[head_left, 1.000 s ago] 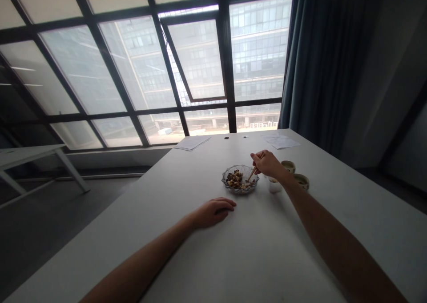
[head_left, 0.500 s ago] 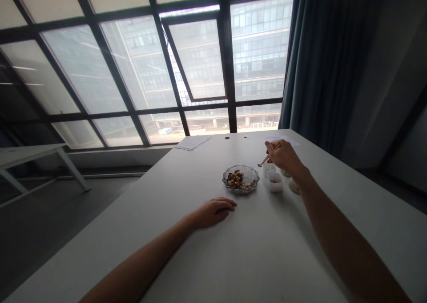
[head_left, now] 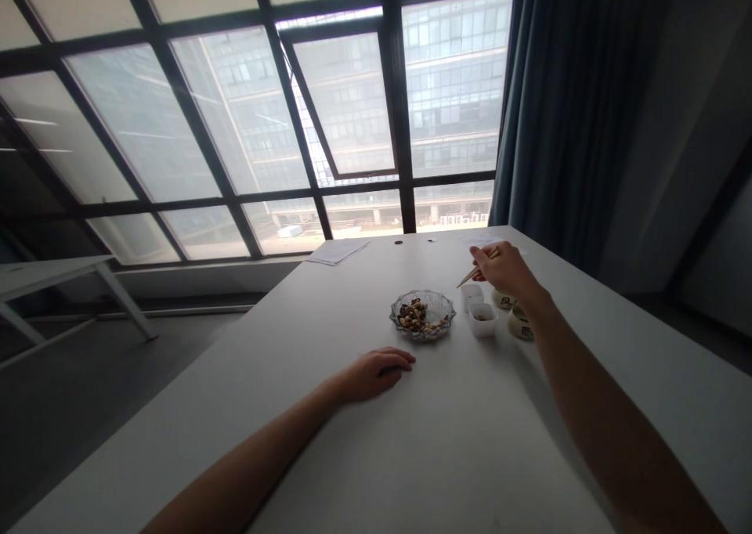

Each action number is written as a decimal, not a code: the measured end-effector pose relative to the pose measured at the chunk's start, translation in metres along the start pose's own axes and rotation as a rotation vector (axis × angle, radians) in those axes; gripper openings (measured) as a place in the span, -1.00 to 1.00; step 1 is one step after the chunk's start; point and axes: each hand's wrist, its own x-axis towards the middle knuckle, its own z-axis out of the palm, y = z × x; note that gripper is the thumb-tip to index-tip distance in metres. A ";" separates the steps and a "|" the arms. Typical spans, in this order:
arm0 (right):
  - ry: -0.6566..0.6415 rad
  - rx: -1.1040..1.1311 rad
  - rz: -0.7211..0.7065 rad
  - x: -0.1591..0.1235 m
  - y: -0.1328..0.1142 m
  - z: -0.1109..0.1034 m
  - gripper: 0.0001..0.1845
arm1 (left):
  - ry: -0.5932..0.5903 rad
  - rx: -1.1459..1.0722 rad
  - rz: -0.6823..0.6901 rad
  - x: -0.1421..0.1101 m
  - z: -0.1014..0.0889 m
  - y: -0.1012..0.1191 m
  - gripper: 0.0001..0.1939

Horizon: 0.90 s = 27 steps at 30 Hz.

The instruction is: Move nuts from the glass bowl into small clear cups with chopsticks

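Note:
My right hand (head_left: 506, 269) is closed around a pair of wooden chopsticks (head_left: 470, 276). Their tips point down and left, just above the farther small white plastic cup (head_left: 471, 296), and I see nothing between them. A nearer white cup (head_left: 482, 327) has a little brownish food at its bottom. Left of the cups stands a scalloped clear glass bowl (head_left: 442, 305) with mixed nuts and dried pieces (head_left: 413, 315) heaped mostly on its left side. My left hand (head_left: 376, 373) lies on the table in front of the bowl, fingers stretched out and holding nothing.
Two round cream pots with dark characters, a nearer pot (head_left: 519, 327) and a farther pot (head_left: 503, 300), stand beside my right wrist. Papers (head_left: 338, 250) lie at the table's far left corner. Another table (head_left: 59, 266) stands to the left; windows and a curtain (head_left: 552, 142) are beyond.
The dark piece at the chopstick tips is gone from them. My right hand has shifted slightly right, and more of the pots shows. My left hand stays in place.

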 end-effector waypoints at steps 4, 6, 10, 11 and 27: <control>-0.191 0.128 -0.015 -0.002 -0.002 0.015 -0.67 | 0.005 -0.004 0.001 0.006 0.002 -0.001 -0.71; -0.270 0.136 -0.026 -0.005 -0.002 0.024 -0.65 | 0.004 -0.005 0.003 0.008 0.002 0.000 -0.71; -0.303 0.181 0.031 -0.010 0.000 0.041 -0.62 | -0.002 0.000 -0.001 0.010 0.001 0.006 -0.71; -0.288 0.205 0.049 -0.011 0.002 0.045 -0.61 | -0.004 0.001 -0.002 0.011 0.001 0.007 -0.71; -0.174 0.184 0.047 -0.005 0.019 0.061 -0.52 | -0.002 -0.011 -0.007 0.012 0.000 0.012 -0.71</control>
